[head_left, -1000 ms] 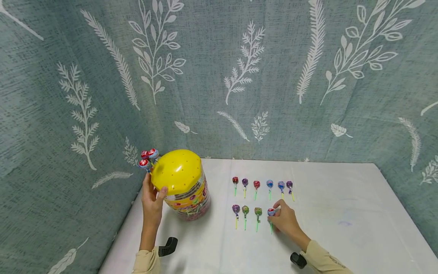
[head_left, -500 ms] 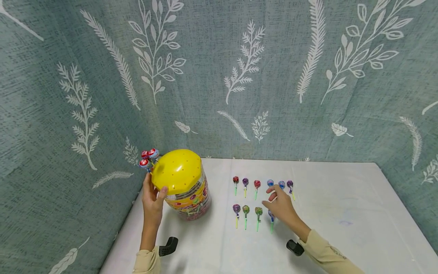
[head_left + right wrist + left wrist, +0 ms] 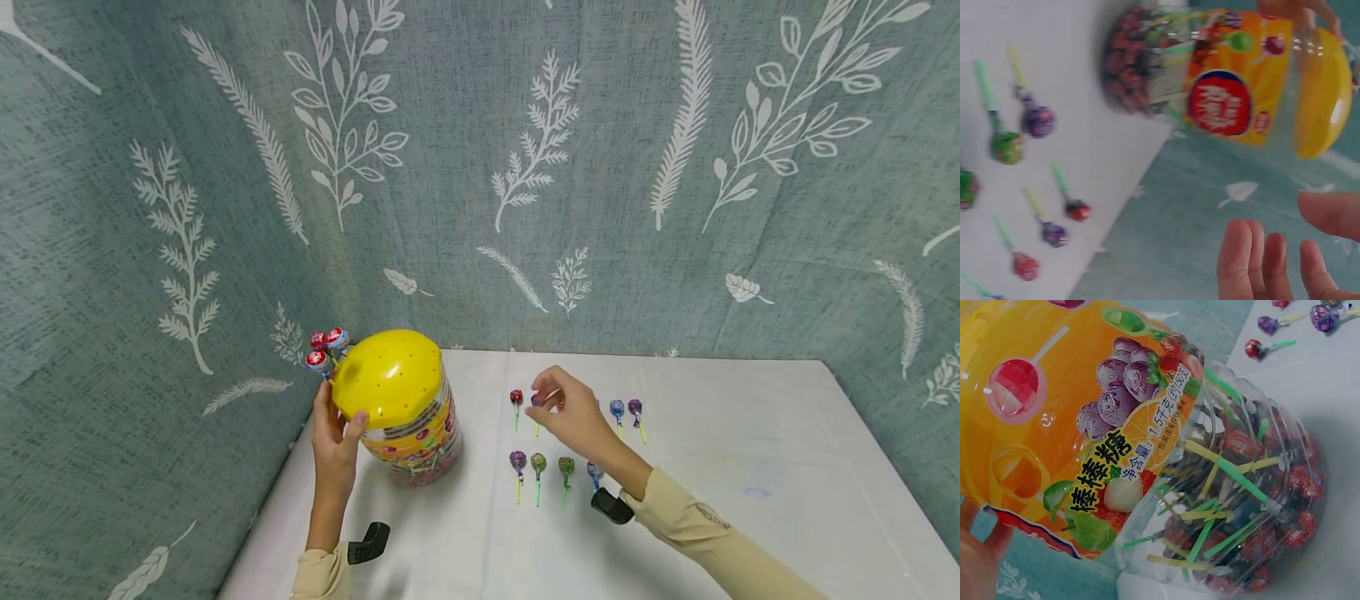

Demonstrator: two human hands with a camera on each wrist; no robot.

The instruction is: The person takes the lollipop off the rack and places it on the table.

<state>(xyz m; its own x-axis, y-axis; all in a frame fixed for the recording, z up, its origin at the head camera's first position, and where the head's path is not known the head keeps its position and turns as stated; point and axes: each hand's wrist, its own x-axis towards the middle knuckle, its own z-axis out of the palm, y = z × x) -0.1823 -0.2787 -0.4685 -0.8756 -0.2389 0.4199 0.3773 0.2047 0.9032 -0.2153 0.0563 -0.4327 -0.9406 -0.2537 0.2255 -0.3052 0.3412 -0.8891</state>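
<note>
My left hand (image 3: 333, 442) grips the upper side of a clear plastic lollipop jar (image 3: 416, 446), its thumb by the yellow lid (image 3: 390, 379). The jar leans toward that hand; lollipops (image 3: 1260, 494) lie inside its lower part. Three red-and-blue lollipops (image 3: 317, 359) stick out at the lid's left edge, just above the fingers; how they are held is hidden. My right hand (image 3: 573, 412) hovers over a back row of lollipops, fingers bent loosely with nothing in them. A purple lollipop (image 3: 1055, 234) and a dark red lollipop (image 3: 516, 397) lie near it.
A front row holds a purple lollipop (image 3: 517, 461), green lollipops (image 3: 566, 467) and a blue-and-red lollipop (image 3: 595, 471), partly covered by the right wrist camera (image 3: 612, 506). Everything stands on a white tabletop (image 3: 750, 450) against a leaf-patterned green curtain (image 3: 465, 167).
My right hand has let go of the blue-and-red lollipop in the front row, lifted, and moved left over the back row. The left hand and jar have stayed in place.
</note>
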